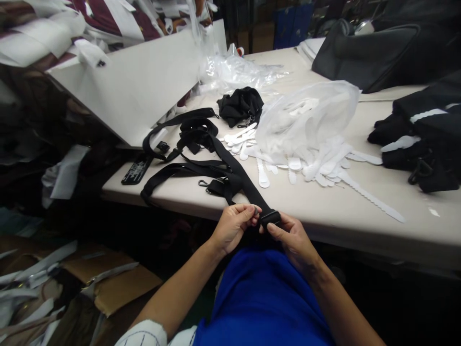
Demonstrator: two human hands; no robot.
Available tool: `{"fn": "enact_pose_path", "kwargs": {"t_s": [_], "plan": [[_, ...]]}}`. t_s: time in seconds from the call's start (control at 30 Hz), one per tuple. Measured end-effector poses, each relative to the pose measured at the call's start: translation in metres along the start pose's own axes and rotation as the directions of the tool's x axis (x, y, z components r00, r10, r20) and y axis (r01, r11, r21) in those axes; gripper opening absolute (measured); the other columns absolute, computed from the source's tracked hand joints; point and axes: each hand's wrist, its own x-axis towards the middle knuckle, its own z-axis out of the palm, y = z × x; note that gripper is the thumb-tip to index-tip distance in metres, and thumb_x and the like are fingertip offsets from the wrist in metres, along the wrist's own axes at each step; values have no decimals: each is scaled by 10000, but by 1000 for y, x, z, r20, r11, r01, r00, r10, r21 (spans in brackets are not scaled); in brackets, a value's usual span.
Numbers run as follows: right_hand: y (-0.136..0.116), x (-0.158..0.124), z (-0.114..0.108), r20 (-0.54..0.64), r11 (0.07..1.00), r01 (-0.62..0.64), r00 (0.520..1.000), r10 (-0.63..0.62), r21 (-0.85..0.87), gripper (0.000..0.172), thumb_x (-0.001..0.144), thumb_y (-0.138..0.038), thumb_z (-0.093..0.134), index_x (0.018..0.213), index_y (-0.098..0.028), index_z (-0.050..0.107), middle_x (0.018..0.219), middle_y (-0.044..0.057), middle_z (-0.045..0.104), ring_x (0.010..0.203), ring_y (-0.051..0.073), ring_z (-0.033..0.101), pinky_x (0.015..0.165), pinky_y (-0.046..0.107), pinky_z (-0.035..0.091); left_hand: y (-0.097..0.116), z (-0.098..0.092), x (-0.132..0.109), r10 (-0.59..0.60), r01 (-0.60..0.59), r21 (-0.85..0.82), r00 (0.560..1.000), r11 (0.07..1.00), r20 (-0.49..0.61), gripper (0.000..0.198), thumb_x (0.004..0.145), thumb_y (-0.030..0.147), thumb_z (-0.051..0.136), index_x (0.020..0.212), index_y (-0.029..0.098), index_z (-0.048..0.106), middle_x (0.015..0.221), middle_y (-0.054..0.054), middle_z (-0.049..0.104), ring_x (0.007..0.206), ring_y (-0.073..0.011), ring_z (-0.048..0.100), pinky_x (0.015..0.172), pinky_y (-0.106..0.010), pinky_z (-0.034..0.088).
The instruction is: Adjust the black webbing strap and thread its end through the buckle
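Observation:
A long black webbing strap [230, 166] trails from the table down to its near edge. My left hand [234, 226] pinches the strap's end just left of a black plastic slider buckle [270, 217]. My right hand [293, 235] grips the buckle and strap from the right, thumb on top. Both hands sit below the table's edge, above my blue lap. More black straps with metal hooks [187, 134] lie coiled behind.
White scalloped plastic strips [324, 166] spill from a clear bag [309, 115] at mid-table. Black fabric bundle [241, 105], black bags [425, 139] at right, a white board [144, 81] at left, the beige table [342, 211]. Cardboard and scraps [108, 283] lie on the floor.

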Motion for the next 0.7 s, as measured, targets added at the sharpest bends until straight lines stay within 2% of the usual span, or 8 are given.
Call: {"fn": "enact_pose_path", "kwargs": {"t_s": [0.1,0.23,0.33,0.4,0.5,0.57,0.63,0.7], "plan": [[0,-2,-2,-56,999,-38,998,39,30,252,790,-375,751,956,-187,719,809,46,684,728,167,558,610,258,388,-2,1,-2,14,-14,-11,1000,1000,7,262,753,331,787,897,113,760,764,-38,665,674,-88,575,685,-219,484],[0,-3,-4,-97,997,-47,994,53,60,228,774,-383,754,857,-177,700,787,48,660,664,144,494,567,255,360,-2,1,-6,50,-49,14,999,999,-16,239,751,292,786,929,132,772,791,-45,682,712,-97,580,718,-216,475],[-1,-3,-8,-164,994,-58,984,73,97,233,757,-395,753,834,-191,672,772,38,633,605,130,446,536,256,366,0,-1,-16,163,-155,159,986,975,-38,170,791,293,747,906,171,777,766,-33,667,688,-111,564,687,-237,459],[-3,-3,-14,-220,992,-41,973,67,118,245,741,-414,752,824,-206,653,771,36,616,581,130,434,518,263,380,-1,-5,-24,289,-261,351,957,899,-28,138,833,301,702,896,202,774,760,-22,642,668,-121,563,668,-256,452],[-8,-3,-26,-287,991,26,958,14,133,243,743,-436,733,846,-233,647,782,35,597,639,158,500,554,285,430,-12,-18,-32,420,-349,619,907,704,33,137,870,312,653,896,235,763,798,-27,638,697,-151,597,687,-282,475],[-12,-4,-34,-318,989,68,948,-23,133,234,753,-434,720,876,-247,653,793,32,586,698,172,536,590,293,450,-31,-33,-27,420,-329,748,904,577,74,159,890,323,616,922,245,752,856,-48,665,788,-186,630,764,-308,499],[-15,-5,-41,-337,986,99,940,-50,131,225,761,-426,715,889,-251,655,808,29,577,734,170,546,609,286,453,-58,-55,-15,374,-268,837,924,476,82,194,909,320,573,966,242,741,940,-81,687,917,-227,640,883,-351,495],[-16,-6,-45,-351,987,110,934,-63,116,225,764,-426,710,893,-250,652,814,29,572,741,167,544,596,277,445,-90,-77,3,319,-193,878,946,438,49,201,906,294,560,977,233,738,1008,-112,696,1011,-267,631,971,-405,468]]}}
